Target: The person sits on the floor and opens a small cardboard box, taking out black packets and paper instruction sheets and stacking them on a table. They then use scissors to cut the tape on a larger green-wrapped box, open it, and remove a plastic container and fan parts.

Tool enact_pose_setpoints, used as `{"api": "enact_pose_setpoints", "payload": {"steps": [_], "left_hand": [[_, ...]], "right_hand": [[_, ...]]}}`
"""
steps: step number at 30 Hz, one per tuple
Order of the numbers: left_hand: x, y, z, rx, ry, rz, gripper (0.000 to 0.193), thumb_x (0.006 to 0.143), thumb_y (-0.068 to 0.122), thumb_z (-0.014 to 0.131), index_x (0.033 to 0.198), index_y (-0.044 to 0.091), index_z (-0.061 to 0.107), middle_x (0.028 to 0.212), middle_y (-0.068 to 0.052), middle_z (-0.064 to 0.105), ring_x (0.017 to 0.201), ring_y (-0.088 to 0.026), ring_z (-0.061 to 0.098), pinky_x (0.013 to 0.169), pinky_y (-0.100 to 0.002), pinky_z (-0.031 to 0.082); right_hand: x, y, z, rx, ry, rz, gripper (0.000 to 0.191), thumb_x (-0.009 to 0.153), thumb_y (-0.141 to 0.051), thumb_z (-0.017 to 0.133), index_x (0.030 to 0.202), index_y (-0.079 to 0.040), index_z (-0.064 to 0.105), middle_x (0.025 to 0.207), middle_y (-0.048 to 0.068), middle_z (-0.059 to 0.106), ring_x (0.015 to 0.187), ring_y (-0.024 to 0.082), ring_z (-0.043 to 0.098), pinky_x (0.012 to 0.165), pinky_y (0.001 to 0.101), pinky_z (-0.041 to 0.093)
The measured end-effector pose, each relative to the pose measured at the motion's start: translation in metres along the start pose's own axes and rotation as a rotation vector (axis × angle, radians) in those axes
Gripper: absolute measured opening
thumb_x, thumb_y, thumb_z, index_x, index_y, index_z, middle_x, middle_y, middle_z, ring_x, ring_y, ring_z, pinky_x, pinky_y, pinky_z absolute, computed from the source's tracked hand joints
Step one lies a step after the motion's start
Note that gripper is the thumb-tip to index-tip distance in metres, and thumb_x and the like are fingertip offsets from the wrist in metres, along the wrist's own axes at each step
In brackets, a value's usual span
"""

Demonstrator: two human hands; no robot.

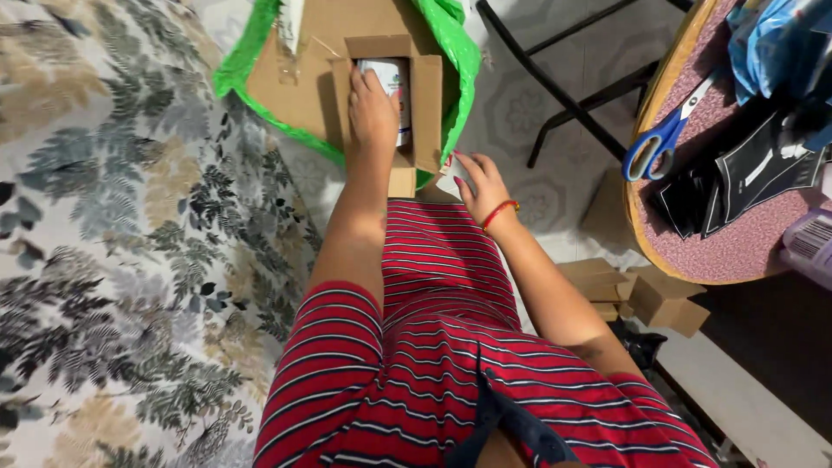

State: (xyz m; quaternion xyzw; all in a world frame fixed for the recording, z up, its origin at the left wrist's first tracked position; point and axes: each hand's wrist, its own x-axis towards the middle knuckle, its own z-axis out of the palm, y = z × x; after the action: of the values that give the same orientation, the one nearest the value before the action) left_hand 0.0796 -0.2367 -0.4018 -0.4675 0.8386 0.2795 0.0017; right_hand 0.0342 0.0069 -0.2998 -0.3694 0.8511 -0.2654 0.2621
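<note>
Inside the open cardboard box, a white bottle lies lengthwise under the left hand.

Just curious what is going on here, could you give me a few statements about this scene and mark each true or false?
1. The left hand reaches into an open cardboard box. True.
2. The box holds a red ball. False: a white container sits inside it.
3. The right hand holds the scissors. False: the blue-handled scissors lie on the round table, and that hand rests by the box.
4. The box sits on a green bag. True.
5. The right wrist is bare. False: it wears a red bracelet.
</note>
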Motion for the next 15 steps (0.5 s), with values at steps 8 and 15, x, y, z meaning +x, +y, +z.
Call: {"api": "enact_pose_setpoints", "payload": {"steps": [8, 15], "left_hand": [[0.023, 0.0, 0.027, 0.057, -0.035, -0.25, 0.052, 0.087, 0.027, 0.08, 0.126, 0.007, 0.052, 0.126, -0.015, 0.061, 0.116, -0.037, 0.062, 0.097, -0.047, 0.052], [0.057, -0.004, 0.044, 0.247, -0.399, -0.298, 0.017, 0.099, 0.017, 0.06, 0.11, 0.01, 0.071, 0.124, -0.017, 0.064, 0.114, -0.035, 0.067, 0.092, -0.046, 0.057]], "right_hand": [[-0.008, 0.022, -0.006, 0.228, -0.056, 0.266, 0.044, 0.1, -0.011, 0.066, 0.143, -0.01, 0.056, 0.132, 0.016, 0.061, 0.101, 0.024, 0.07, 0.082, 0.0324, 0.059], [-0.033, 0.019, -0.005, 0.368, -0.048, 0.321, 0.035, 0.1, -0.01, 0.065, 0.135, -0.008, 0.063, 0.126, 0.014, 0.065, 0.1, 0.02, 0.069, 0.082, 0.0299, 0.058]]}}
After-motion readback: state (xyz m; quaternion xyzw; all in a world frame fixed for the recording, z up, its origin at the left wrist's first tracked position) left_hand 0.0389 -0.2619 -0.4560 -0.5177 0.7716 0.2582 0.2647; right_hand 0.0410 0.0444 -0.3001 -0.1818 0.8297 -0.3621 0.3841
